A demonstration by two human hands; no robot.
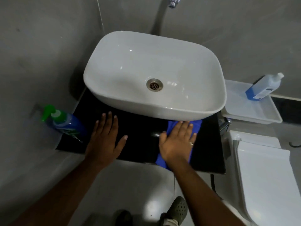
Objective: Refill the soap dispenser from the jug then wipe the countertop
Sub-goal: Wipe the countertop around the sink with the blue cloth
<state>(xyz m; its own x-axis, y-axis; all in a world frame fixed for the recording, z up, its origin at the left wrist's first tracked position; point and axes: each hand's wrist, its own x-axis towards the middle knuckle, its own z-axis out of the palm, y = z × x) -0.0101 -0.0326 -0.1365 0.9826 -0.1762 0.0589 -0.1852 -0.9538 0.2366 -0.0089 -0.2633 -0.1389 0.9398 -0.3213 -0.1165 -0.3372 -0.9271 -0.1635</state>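
Observation:
A black countertop carries a white basin. My right hand lies flat, fingers spread, pressing a blue cloth onto the countertop in front of the basin's right side. My left hand rests flat and empty on the countertop to the left. A blue soap dispenser with a green pump stands at the counter's left end. A blue bottle with a white cap stands in a white tray at the right.
A chrome tap hangs over the basin from the grey wall. A white toilet stands at the lower right, close to the counter's edge. My shoe is on the grey floor below.

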